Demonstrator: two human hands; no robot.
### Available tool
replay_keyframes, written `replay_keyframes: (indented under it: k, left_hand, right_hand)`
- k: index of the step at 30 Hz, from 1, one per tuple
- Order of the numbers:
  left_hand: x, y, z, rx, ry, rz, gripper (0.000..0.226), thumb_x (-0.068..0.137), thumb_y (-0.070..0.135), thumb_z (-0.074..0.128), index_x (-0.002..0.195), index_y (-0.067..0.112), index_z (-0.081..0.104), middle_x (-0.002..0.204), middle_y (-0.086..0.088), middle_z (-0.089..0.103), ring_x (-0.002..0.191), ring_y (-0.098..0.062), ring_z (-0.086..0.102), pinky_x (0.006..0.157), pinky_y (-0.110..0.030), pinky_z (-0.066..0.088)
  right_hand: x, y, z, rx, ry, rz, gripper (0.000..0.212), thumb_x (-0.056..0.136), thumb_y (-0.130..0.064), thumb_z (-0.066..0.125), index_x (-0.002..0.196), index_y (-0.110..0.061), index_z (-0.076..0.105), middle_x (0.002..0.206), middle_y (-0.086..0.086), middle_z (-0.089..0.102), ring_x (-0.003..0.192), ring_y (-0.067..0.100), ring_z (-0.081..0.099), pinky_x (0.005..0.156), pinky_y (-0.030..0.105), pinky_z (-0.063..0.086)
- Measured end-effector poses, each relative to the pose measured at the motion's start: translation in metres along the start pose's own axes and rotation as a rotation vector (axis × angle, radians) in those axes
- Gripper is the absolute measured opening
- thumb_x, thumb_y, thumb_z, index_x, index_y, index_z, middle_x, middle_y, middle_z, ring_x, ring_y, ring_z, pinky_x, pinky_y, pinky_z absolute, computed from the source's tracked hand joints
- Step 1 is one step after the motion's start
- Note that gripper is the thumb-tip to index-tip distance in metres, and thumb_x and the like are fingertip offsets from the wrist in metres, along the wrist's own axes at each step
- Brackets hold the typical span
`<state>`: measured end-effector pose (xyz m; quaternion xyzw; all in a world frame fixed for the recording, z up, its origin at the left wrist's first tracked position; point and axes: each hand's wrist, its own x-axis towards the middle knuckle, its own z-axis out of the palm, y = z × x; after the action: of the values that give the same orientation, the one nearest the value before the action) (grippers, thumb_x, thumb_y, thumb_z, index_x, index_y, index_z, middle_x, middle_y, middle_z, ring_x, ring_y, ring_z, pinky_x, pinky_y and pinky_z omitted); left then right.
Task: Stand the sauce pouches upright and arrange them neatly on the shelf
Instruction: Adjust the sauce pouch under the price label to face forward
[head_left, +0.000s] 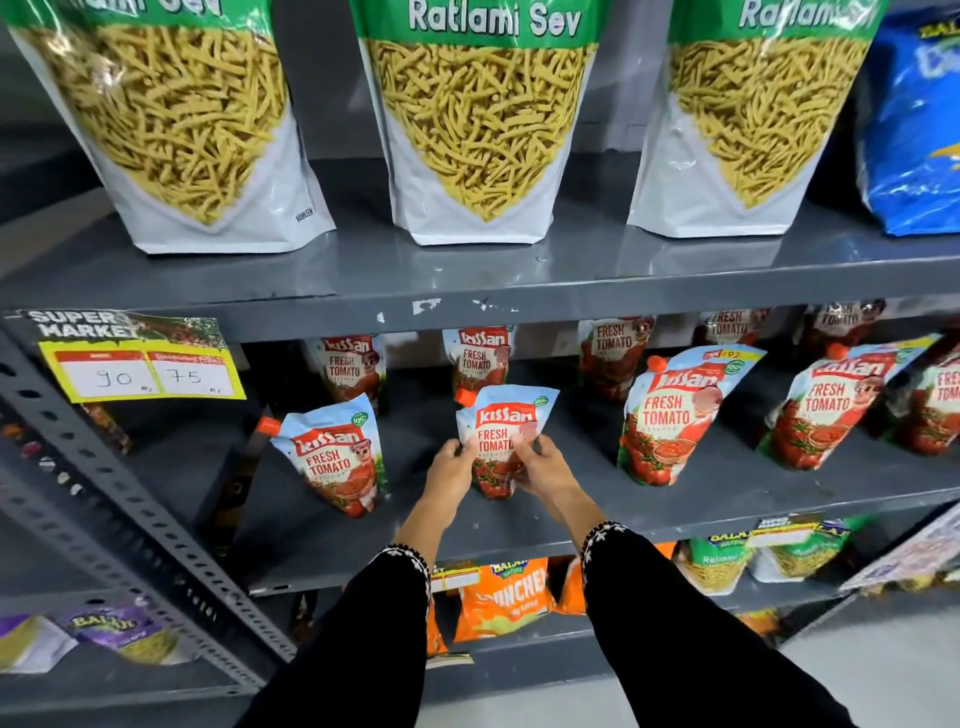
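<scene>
Both hands grip one tomato sauce pouch (504, 421) standing upright in the middle of the grey middle shelf (597, 519). My left hand (451, 467) holds its left edge and my right hand (540, 465) its right edge. Another pouch (335, 457) stands to the left, tilted a little. Two larger pouches (670, 415) (826, 405) lean to the right of the held one. Several more pouches (478, 358) stand in a back row under the upper shelf.
Three big Ratlami Sev bags (483, 119) and a blue bag (914, 119) stand on the upper shelf. A yellow price tag (140, 374) hangs at left beside a perforated steel brace (130, 519). Orange snack packs (504, 597) fill the shelf below.
</scene>
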<state>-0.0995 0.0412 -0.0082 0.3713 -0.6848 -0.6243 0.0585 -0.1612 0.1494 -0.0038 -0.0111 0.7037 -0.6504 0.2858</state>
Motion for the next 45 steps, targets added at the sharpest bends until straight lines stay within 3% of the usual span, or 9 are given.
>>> replay_keyframes:
  k: [4, 8, 16, 20, 24, 32, 38, 45]
  left_hand:
    - [-0.001, 0.001, 0.0, 0.008, -0.005, -0.005, 0.05, 0.096, 0.039, 0.042, 0.135, 0.008, 0.046, 0.134, -0.012, 0.057, 0.119, -0.027, 0.056, 0.093, -0.037, 0.046]
    - [-0.004, 0.003, 0.0, 0.006, 0.004, -0.007, 0.048, 0.097, 0.037, 0.04, 0.135, 0.009, 0.045, 0.136, -0.012, 0.056, 0.121, -0.029, 0.054, 0.098, -0.04, 0.046]
    - [-0.005, 0.001, 0.0, 0.011, 0.018, -0.018, 0.053, 0.095, 0.042, 0.042, 0.136, 0.008, 0.045, 0.137, -0.012, 0.055, 0.122, -0.029, 0.054, 0.1, -0.042, 0.045]
    - [-0.006, -0.004, -0.004, 0.009, 0.051, -0.068, 0.067, 0.091, 0.052, 0.045, 0.139, 0.004, 0.042, 0.143, -0.016, 0.049, 0.13, -0.033, 0.047, 0.108, -0.045, 0.04]
    - [-0.014, -0.018, -0.015, 0.047, 0.055, -0.109, 0.066, 0.092, 0.053, 0.041, 0.135, 0.004, 0.045, 0.141, -0.014, 0.049, 0.127, -0.031, 0.047, 0.104, -0.039, 0.038]
    - [-0.041, -0.049, -0.085, 0.042, 0.069, -0.057, 0.066, 0.094, 0.049, 0.039, 0.145, 0.008, 0.032, 0.153, -0.012, 0.035, 0.139, -0.031, 0.035, 0.115, -0.04, 0.029]
    - [-0.044, -0.065, -0.143, 0.06, 0.168, -0.094, 0.068, 0.092, 0.052, 0.041, 0.135, 0.0, 0.045, 0.137, -0.02, 0.053, 0.122, -0.035, 0.051, 0.101, -0.041, 0.041]
    - [-0.021, -0.049, -0.176, -0.005, 0.199, -0.126, 0.078, 0.092, 0.056, 0.038, 0.15, 0.008, 0.02, 0.157, -0.013, 0.026, 0.141, -0.032, 0.031, 0.113, -0.044, 0.031]
  right_hand:
    - [-0.003, -0.002, 0.0, -0.013, 0.006, 0.005, 0.044, 0.091, -0.028, 0.055, 0.128, -0.005, 0.046, 0.13, 0.015, 0.059, 0.117, 0.03, 0.059, 0.098, 0.041, 0.049]
    - [-0.003, 0.0, -0.001, -0.034, 0.015, 0.002, 0.042, 0.091, -0.027, 0.055, 0.125, -0.004, 0.048, 0.126, 0.015, 0.061, 0.108, 0.027, 0.061, 0.099, 0.045, 0.05]
    - [-0.009, 0.0, -0.004, -0.041, 0.006, 0.007, 0.042, 0.09, -0.03, 0.057, 0.123, -0.005, 0.05, 0.13, 0.015, 0.061, 0.115, 0.026, 0.06, 0.098, 0.04, 0.048]
    - [-0.019, -0.003, -0.004, -0.078, 0.075, 0.008, 0.057, 0.092, -0.025, 0.056, 0.139, 0.0, 0.035, 0.139, 0.014, 0.05, 0.127, 0.028, 0.049, 0.101, 0.035, 0.041]
    - [-0.03, 0.009, 0.004, -0.113, 0.166, 0.002, 0.071, 0.09, -0.032, 0.056, 0.145, 0.001, 0.024, 0.148, 0.016, 0.04, 0.136, 0.03, 0.04, 0.109, 0.036, 0.034]
    - [-0.068, 0.03, 0.056, -0.138, 0.288, 0.024, 0.051, 0.091, -0.032, 0.054, 0.131, -0.002, 0.045, 0.132, 0.021, 0.057, 0.122, 0.038, 0.052, 0.101, 0.039, 0.041]
    - [-0.089, 0.027, 0.118, -0.108, 0.172, 0.043, 0.066, 0.092, -0.038, 0.052, 0.144, -0.005, 0.03, 0.15, 0.014, 0.038, 0.139, 0.031, 0.036, 0.112, 0.037, 0.03]
    - [-0.069, 0.006, 0.165, -0.15, 0.017, -0.017, 0.077, 0.091, -0.042, 0.051, 0.15, -0.008, 0.016, 0.159, 0.01, 0.022, 0.145, 0.025, 0.026, 0.115, 0.035, 0.026]
